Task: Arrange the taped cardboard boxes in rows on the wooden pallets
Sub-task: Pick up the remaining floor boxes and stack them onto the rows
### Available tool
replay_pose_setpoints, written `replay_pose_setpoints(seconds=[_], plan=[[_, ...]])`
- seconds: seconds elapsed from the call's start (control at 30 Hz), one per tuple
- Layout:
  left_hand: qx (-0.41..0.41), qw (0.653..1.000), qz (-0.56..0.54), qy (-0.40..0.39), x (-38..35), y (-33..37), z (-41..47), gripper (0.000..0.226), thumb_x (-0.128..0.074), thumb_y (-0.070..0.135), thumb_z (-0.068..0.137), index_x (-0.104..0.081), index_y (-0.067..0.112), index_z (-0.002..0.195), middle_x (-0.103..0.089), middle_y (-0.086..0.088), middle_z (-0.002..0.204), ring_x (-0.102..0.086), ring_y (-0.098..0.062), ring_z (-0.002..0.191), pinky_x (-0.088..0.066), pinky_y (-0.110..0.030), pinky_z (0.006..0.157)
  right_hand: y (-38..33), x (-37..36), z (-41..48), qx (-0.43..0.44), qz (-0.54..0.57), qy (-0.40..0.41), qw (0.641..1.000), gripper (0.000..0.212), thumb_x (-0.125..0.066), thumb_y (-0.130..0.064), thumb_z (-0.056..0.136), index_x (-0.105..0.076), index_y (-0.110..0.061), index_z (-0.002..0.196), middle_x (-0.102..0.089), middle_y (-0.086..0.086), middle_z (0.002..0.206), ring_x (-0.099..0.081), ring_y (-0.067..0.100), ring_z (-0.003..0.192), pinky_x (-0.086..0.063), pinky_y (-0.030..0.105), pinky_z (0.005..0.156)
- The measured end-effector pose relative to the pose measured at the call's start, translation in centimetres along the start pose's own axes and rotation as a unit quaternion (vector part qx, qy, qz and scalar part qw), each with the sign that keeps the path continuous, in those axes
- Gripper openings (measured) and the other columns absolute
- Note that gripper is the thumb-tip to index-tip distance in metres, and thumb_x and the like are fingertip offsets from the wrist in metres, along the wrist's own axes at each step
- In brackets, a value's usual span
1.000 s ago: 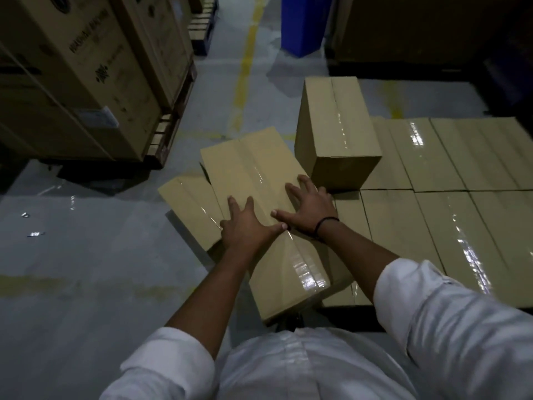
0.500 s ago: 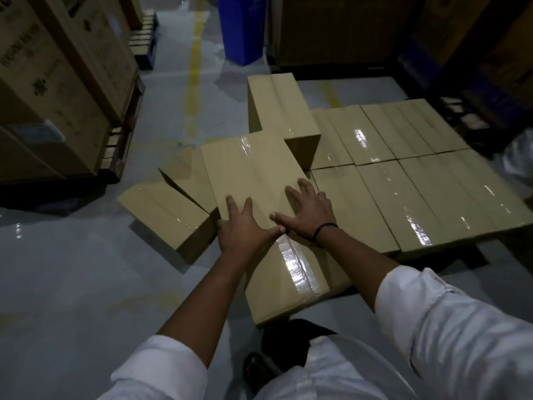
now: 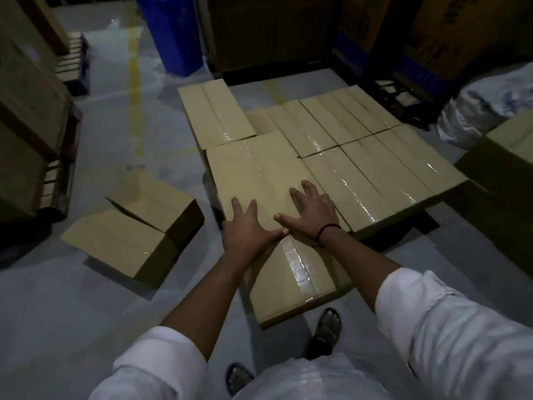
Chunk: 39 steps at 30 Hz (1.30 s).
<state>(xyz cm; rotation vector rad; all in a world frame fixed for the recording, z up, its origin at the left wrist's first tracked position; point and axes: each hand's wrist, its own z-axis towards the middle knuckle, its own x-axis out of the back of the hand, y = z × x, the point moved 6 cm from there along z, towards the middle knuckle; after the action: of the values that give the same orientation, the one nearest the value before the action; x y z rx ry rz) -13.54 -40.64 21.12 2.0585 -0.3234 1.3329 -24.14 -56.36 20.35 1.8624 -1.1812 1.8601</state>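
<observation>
A long taped cardboard box [image 3: 259,174] lies on top of the packed layer, its near end sticking out over the floor toward me. My left hand [image 3: 248,228] and my right hand [image 3: 313,217] both rest flat on its top, fingers spread, thumbs almost touching. Behind it another upper box [image 3: 215,114] lies at the far left corner. To the right, a flat layer of taped boxes [image 3: 375,168] fills two rows. The pallet under them is hidden in shadow.
Two loose boxes [image 3: 129,238] lie on the grey floor at left. Large cartons on a pallet [image 3: 28,111] stand at far left. A blue bin [image 3: 173,33] stands at the back, a white sack [image 3: 490,102] at right, another box [image 3: 504,163] at the right edge. My feet [image 3: 326,327] stand just before the box's near end.
The box under my palms has slid forward and turned to line up with the rows. My view has risen and swung right; the loose floor boxes now sit farther left.
</observation>
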Motion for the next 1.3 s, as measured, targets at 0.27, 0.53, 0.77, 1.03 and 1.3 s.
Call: replay_pose_setpoints(seconds=[0.27,0.53,0.77,1.03,1.3], plan=[[-0.011,1.000,0.009,-0.025,-4.4,12.1,4.1,0.125,-0.062,0.094,0.060,-0.022,0.030,0.160,0.004,-0.007,0.172,-0.029,-0.053,0.145,-0.040,-0.058,0.109,12.3,4.2,3.8,-0.027,0.020,0.011,0.999,0.097,-0.054,-0.088,0.072,-0.037,-0.039,0.154,-0.017,-0.005,0.166,-0.035,0.038,0.139,-0.034,0.051,0.113],[0.001,1.000,-0.012,-0.029,-7.4,19.1,7.9,0.126,-0.063,0.094,0.060,-0.020,0.031,0.161,0.006,-0.006,0.172,-0.027,-0.052,0.147,-0.037,-0.059,0.112,18.8,7.8,8.3,-0.011,0.001,0.005,1.000,0.095,-0.051,-0.087,0.075,-0.035,-0.037,0.155,-0.015,-0.004,0.167,-0.036,0.037,0.137,-0.036,0.051,0.111],[0.011,0.999,-0.008,-0.043,-7.8,21.1,12.1,0.125,-0.068,0.090,0.060,-0.022,0.032,0.161,0.005,-0.006,0.172,-0.029,-0.053,0.145,-0.040,-0.058,0.110,20.6,7.6,12.2,-0.028,0.011,-0.006,1.000,0.093,-0.051,-0.086,0.074,-0.037,-0.038,0.153,-0.016,-0.006,0.166,-0.035,0.035,0.137,-0.034,0.048,0.110],[-0.009,0.998,-0.016,-0.053,-6.7,22.0,19.2,0.123,-0.068,0.089,0.063,-0.023,0.030,0.161,0.003,-0.007,0.172,-0.031,-0.050,0.145,-0.037,-0.056,0.113,20.5,8.7,18.7,-0.046,0.005,-0.007,0.999,0.093,-0.051,-0.085,0.075,-0.036,-0.038,0.153,-0.017,-0.005,0.165,-0.032,0.036,0.140,-0.034,0.049,0.112],[-0.028,0.998,-0.015,-0.048,-6.0,21.4,24.6,0.120,-0.068,0.088,0.064,-0.024,0.032,0.161,0.003,-0.004,0.172,-0.031,-0.051,0.145,-0.038,-0.056,0.113,19.8,8.5,23.6,-0.051,0.007,-0.002,0.999,0.094,-0.050,-0.086,0.075,-0.036,-0.038,0.154,-0.017,-0.005,0.165,-0.034,0.036,0.139,-0.036,0.050,0.111]])
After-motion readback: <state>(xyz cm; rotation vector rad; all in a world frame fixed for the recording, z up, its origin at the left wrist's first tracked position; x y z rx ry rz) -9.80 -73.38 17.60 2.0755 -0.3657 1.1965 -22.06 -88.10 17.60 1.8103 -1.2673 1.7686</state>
